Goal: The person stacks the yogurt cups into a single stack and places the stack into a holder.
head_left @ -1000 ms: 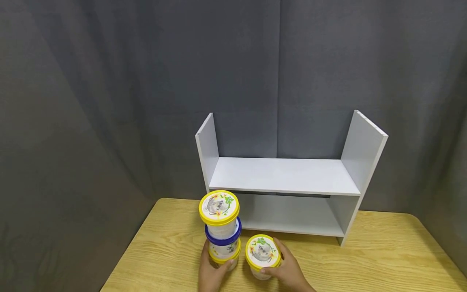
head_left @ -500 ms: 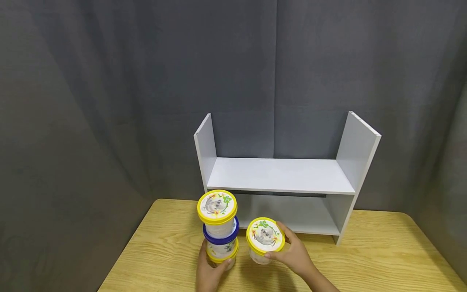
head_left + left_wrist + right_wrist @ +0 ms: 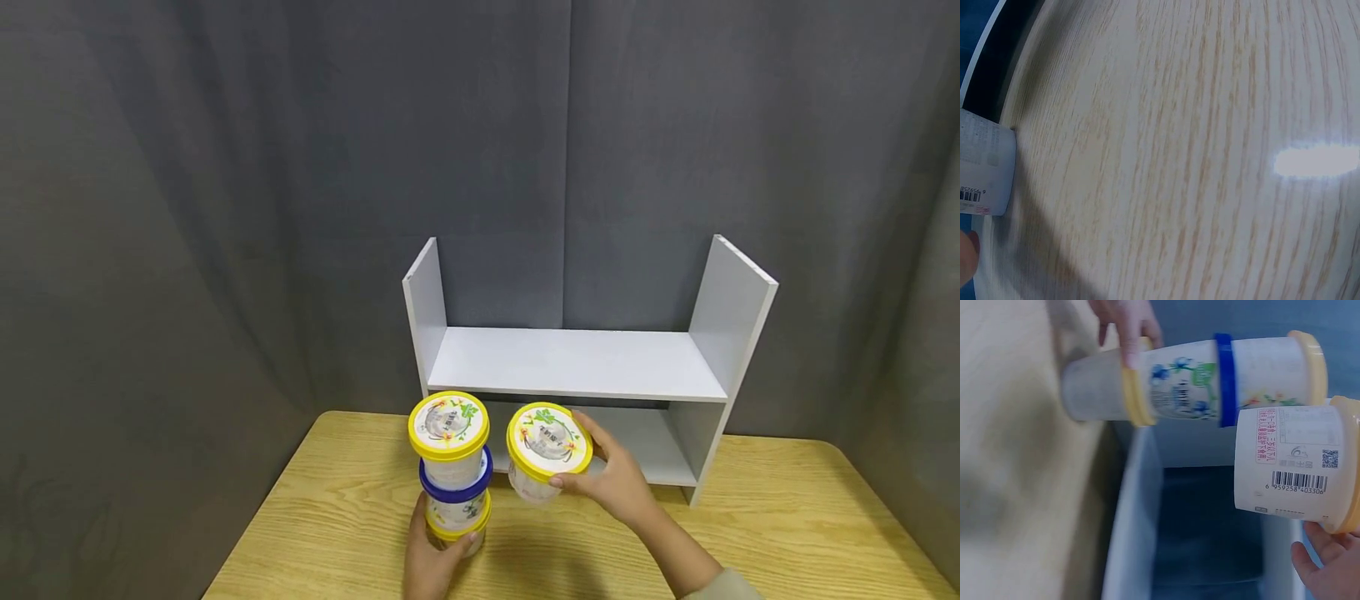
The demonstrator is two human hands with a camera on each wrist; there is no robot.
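Tub gripped in right hand, lid up, clear of the table, just right of the three-tub stack (long axis vertical), whose bottom tub the nearer left hand grasps, tubs not touching

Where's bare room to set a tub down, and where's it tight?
Free: upper shelf, between its side panels; table left of the stack; table right of the right panel. Crowded: around the stack, with the left hand gripping low and the right hand holding a tub beside it, in front of the lower shelf.
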